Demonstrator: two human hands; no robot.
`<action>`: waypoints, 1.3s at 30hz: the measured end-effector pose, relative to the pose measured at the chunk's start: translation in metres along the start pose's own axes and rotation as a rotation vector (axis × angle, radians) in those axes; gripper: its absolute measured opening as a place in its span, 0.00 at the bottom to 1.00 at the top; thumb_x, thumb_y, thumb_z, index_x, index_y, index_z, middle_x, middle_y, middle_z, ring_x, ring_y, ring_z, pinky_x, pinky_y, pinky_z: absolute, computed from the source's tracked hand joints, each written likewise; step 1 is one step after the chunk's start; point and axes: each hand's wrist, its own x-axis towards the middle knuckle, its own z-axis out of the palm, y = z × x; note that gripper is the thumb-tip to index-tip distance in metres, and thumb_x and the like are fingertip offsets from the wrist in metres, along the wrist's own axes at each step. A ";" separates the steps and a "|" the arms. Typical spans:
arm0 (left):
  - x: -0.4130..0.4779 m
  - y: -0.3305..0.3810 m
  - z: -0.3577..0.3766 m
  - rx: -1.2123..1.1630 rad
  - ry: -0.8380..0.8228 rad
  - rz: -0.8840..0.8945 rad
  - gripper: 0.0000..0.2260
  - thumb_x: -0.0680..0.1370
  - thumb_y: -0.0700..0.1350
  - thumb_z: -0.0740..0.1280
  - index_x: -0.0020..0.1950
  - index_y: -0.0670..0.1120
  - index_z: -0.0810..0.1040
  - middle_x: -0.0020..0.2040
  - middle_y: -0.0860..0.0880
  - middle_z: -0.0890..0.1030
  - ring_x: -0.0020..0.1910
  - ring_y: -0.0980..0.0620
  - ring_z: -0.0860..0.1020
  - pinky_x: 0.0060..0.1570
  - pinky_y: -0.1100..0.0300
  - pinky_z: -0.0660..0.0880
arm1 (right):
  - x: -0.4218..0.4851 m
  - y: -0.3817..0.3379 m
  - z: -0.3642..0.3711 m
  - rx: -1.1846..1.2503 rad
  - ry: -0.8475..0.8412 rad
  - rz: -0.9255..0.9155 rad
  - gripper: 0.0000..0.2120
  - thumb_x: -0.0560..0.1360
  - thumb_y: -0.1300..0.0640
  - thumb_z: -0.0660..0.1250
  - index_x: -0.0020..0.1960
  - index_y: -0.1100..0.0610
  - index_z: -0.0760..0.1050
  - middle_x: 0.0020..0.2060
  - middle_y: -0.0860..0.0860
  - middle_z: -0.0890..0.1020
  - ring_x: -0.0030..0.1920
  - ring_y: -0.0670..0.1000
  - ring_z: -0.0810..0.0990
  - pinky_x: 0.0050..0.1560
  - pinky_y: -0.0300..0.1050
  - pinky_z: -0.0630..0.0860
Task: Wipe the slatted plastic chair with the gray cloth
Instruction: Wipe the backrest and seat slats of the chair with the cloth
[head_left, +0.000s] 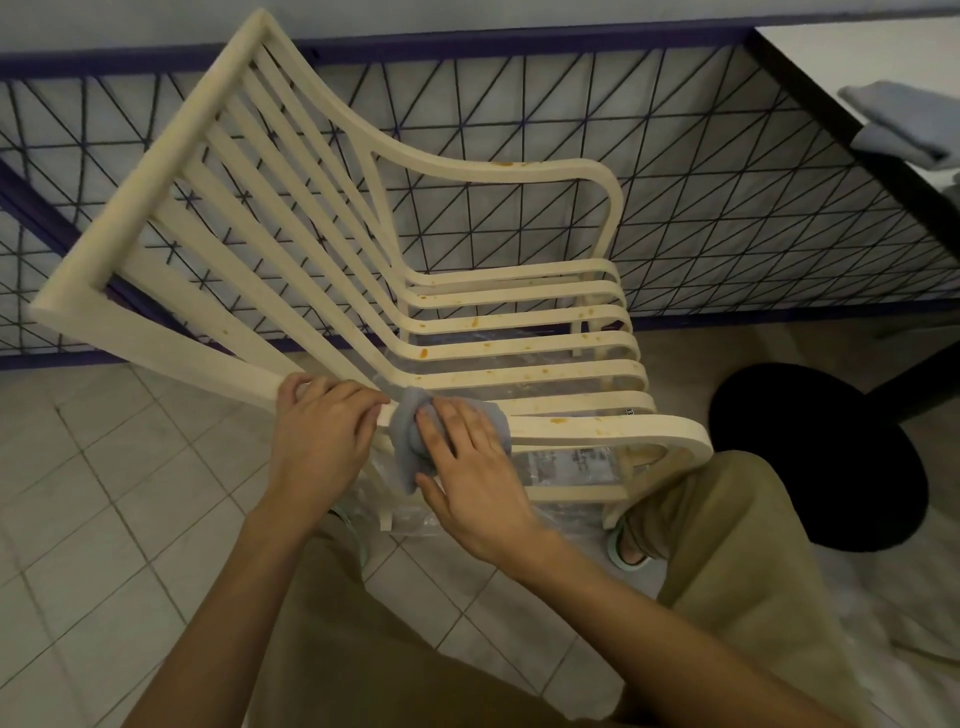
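A cream slatted plastic chair (322, 228) stands in front of me, its seat slats and armrests dotted with orange stains. My left hand (324, 431) grips the near armrest where it meets the backrest. Beside it, my right hand (467, 467) presses a bunched gray cloth (410, 441) onto the same armrest, fingers spread over the cloth. Part of the cloth hangs below the rail.
A dark blue wire-mesh railing (675, 208) runs behind the chair. A table (831, 52) at the right carries folded gray cloths (893, 119). A black round stool (821, 457) sits right of the chair. Clear plastic sheeting (566, 462) lies under the chair on the tiled floor.
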 end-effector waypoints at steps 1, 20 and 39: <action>-0.001 0.001 0.001 -0.009 0.006 0.001 0.06 0.78 0.46 0.67 0.51 0.50 0.83 0.47 0.52 0.84 0.49 0.47 0.78 0.59 0.47 0.63 | 0.002 0.000 -0.001 -0.010 -0.001 0.005 0.30 0.81 0.45 0.55 0.78 0.55 0.53 0.75 0.56 0.61 0.75 0.56 0.58 0.77 0.51 0.49; -0.006 0.002 0.008 -0.050 0.059 -0.014 0.09 0.80 0.47 0.63 0.53 0.50 0.83 0.48 0.52 0.84 0.49 0.48 0.77 0.59 0.49 0.62 | 0.016 0.003 -0.009 -0.027 -0.001 0.071 0.27 0.82 0.42 0.50 0.75 0.56 0.61 0.66 0.55 0.73 0.66 0.55 0.70 0.71 0.53 0.64; -0.006 0.009 0.010 -0.082 0.088 -0.061 0.07 0.77 0.45 0.67 0.52 0.49 0.83 0.47 0.50 0.84 0.49 0.47 0.77 0.59 0.49 0.62 | 0.003 0.009 -0.012 -0.038 -0.015 0.088 0.28 0.82 0.43 0.50 0.78 0.55 0.55 0.72 0.56 0.66 0.73 0.56 0.63 0.76 0.56 0.55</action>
